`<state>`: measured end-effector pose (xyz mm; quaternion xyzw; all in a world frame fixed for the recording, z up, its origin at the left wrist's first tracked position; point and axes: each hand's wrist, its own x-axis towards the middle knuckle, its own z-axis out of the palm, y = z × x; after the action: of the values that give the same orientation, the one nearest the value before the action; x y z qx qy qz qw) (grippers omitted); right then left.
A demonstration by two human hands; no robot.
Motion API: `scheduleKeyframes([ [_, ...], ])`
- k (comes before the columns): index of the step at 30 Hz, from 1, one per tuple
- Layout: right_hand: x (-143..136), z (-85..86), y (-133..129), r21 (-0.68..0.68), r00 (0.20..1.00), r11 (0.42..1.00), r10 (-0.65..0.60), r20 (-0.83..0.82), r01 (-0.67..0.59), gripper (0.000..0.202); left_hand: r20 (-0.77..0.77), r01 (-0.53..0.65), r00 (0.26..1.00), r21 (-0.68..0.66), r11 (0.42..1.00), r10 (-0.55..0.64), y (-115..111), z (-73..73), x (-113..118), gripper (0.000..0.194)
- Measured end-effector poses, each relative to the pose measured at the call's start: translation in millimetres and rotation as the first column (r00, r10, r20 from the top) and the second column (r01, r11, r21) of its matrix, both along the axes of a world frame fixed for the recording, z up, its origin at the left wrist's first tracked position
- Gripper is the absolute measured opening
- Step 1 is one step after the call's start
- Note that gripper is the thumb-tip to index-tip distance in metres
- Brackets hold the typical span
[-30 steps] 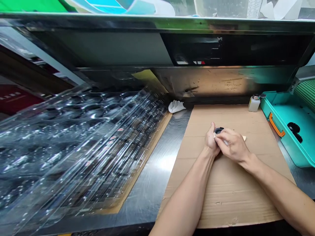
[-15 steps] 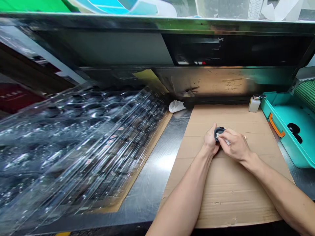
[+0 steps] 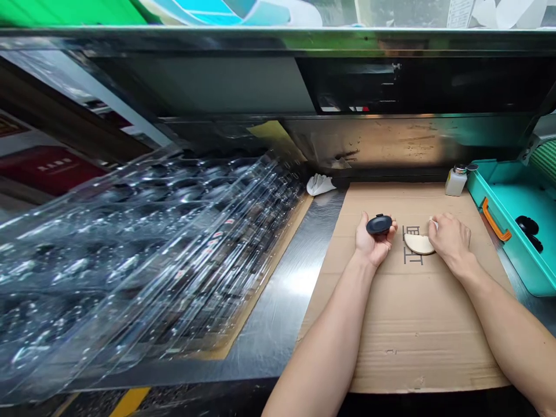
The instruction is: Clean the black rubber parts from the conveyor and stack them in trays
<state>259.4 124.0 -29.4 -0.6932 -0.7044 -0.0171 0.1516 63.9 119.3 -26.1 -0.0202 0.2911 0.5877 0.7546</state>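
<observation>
My left hand (image 3: 374, 242), palm up with the thumb out to the side, holds a glossy black oval plastic part (image 3: 379, 225) with a small tab on its upper edge. My right hand (image 3: 450, 237) is closed, knuckles up, at the right edge of a cream-coloured round pad (image 3: 417, 244) that lies on the cardboard sheet (image 3: 403, 330). A bit of a small white wad (image 3: 431, 220) shows at its fingertips; the rest is hidden. The hand covers the right part of the pad.
Stacked clear plastic trays (image 3: 143, 260) with dark parts fill the left. A crumpled white cloth (image 3: 320, 185) lies behind the cardboard. At the back right stands a small bottle (image 3: 456, 181), beside a teal bin (image 3: 506, 231) holding black parts (image 3: 527, 226). A metal ledge (image 3: 339, 142) runs behind.
My hands have parted. My right hand has left the dark part and moved right to the pad, uncovering it and printed marks. The part's black face now shows instead of its hollow side.
</observation>
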Motion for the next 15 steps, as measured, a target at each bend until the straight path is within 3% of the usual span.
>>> scheduleKeyframes([
  [6,11,-7.2,11,-0.008,0.994,0.997,-0.072,0.078,0.073,0.031,0.021,-0.08,0.996,-0.075,0.994,0.081,3,-0.9,-1,0.047],
  [8,11,-6.2,10,0.052,0.995,0.998,-0.042,0.095,0.037,0.032,0.023,-0.1,0.995,-0.092,0.991,0.102,4,-0.9,0,0.045],
  [11,6,-2.4,2,0.133,0.979,0.971,0.189,0.083,-0.199,0.034,0.019,-0.129,0.991,-0.111,0.985,0.132,6,-0.8,-1,0.045],
  [13,3,-0.7,-4,0.049,0.893,0.893,0.445,0.069,-0.448,0.036,0.004,-0.149,0.989,-0.112,0.982,0.151,8,-1.4,-3,0.046],
  [15,1,-0.8,-6,-0.057,0.793,0.794,0.608,0.037,-0.605,0.034,-0.031,-0.172,0.985,-0.095,0.98,0.17,9,-3.1,-3,0.047],
])
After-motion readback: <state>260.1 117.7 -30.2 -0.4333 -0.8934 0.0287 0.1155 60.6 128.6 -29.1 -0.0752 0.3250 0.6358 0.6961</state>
